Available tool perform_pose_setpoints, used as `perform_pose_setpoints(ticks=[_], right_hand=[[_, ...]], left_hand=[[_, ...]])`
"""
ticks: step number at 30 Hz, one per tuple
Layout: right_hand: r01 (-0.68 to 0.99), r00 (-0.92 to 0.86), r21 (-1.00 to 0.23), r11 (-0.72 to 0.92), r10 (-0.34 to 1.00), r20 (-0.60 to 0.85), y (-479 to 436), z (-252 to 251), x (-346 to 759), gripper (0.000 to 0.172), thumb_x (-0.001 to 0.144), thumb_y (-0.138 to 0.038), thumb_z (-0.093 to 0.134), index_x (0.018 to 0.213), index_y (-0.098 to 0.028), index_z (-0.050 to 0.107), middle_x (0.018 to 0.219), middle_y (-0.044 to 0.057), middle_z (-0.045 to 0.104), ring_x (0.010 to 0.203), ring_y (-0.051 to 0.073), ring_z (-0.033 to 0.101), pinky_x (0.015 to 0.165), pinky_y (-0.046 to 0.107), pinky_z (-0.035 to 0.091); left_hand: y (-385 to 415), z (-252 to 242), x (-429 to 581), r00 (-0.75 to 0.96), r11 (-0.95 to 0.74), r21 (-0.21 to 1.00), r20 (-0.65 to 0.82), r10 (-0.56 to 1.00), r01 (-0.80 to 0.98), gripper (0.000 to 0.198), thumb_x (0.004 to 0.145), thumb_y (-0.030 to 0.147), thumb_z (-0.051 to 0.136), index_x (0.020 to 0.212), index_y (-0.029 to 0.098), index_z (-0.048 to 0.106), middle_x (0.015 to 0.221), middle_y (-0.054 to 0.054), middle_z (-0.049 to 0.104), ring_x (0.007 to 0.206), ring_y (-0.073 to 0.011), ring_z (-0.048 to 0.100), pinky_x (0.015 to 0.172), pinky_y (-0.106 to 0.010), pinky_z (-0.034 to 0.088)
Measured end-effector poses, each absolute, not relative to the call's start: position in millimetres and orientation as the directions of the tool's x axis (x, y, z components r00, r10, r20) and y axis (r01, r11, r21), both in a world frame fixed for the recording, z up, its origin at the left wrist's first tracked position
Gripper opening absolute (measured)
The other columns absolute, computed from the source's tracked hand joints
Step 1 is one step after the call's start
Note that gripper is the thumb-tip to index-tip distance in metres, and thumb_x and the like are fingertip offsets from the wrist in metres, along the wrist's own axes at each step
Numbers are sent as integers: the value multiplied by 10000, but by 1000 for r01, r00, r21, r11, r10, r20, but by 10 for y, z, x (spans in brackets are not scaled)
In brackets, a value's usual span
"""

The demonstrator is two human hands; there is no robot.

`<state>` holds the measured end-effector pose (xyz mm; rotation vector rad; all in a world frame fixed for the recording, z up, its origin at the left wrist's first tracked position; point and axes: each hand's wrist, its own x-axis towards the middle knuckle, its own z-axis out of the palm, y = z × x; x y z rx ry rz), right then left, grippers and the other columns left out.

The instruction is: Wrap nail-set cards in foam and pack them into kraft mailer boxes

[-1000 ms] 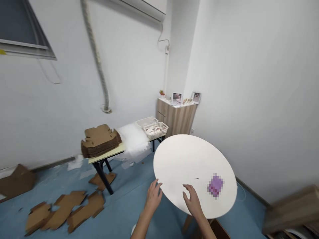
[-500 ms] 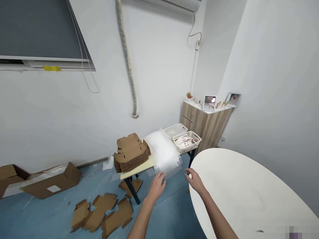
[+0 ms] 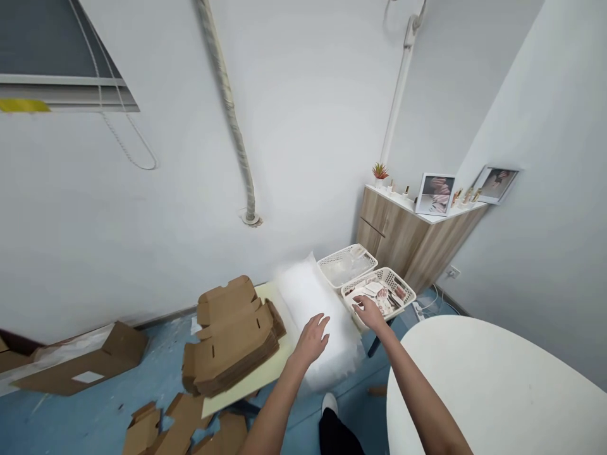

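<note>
My left hand [image 3: 313, 340] hovers open, fingers spread, just above a long pile of white translucent foam wrap [image 3: 322, 328] lying on a pale yellow table top [image 3: 270, 366]. My right hand [image 3: 368, 313] reaches over the near rim of a white plastic basket [image 3: 398, 287] filled with printed cards and packets. Its fingers are at the contents, and I see nothing gripped. A thick stack of flattened brown cardboard boxes [image 3: 232, 335] lies left of the foam wrap, beyond the reach of both hands.
A second white basket [image 3: 347, 265] holding clear plastic stands behind the first, by a wooden cabinet [image 3: 393, 230] with framed pictures. A round white table top [image 3: 484, 385] fills the lower right. Cardboard pieces [image 3: 183, 426] lie on the blue floor, near a black-trousered leg with a white shoe [image 3: 329, 404].
My view has swung closer to the yellow table and the round top has slid to the lower right. Both hands have moved forward, the left over the foam wrap and the right to the basket.
</note>
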<state>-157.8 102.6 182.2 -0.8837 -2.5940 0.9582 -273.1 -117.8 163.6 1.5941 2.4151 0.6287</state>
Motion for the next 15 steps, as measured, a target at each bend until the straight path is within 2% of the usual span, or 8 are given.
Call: perform_pose_setpoints(ticks=[5, 9, 12, 15], right_hand=[[500, -806, -587, 636, 589, -49, 1684, 1704, -2469, 341, 856, -225, 497, 1152, -139, 643, 1146, 108, 670, 1056, 195, 618, 920, 266, 415], [562, -808, -483, 671, 570, -149, 1950, 1543, -3164, 366, 857, -219, 507, 1195, -132, 617, 1209, 123, 650, 1136, 206, 583, 966, 273, 379], [593, -804, -396, 701, 548, -233, 2029, 1399, -3549, 399, 853, -205, 505, 1235, -120, 580, 1240, 167, 633, 1168, 246, 569, 1006, 338, 346], [617, -780, -286, 733, 522, -345, 2057, 1279, -3808, 458, 859, -202, 491, 1304, -92, 503, 1200, 200, 651, 1175, 283, 574, 1083, 460, 243]], left_hand=[[-314, 1536, -3320, -436, 405, 428, -30, 900, 808, 586, 880, 277, 440, 1456, 225, 344, 1585, -95, 247, 1460, -287, 208, 1158, -531, 233], [61, 1425, -3628, -473, 469, 416, -99, 875, 779, 622, 889, 306, 406, 1490, 202, 283, 1601, -106, 168, 1476, -286, 118, 1162, -563, 173], [126, 1321, -3725, -466, 472, 413, -121, 876, 779, 641, 898, 300, 384, 1512, 192, 236, 1602, -92, 157, 1478, -267, 107, 1176, -544, 149], [99, 1233, -3738, -458, 458, 426, -109, 882, 780, 649, 912, 270, 353, 1532, 220, 169, 1606, -58, 127, 1481, -249, 88, 1184, -539, 126]])
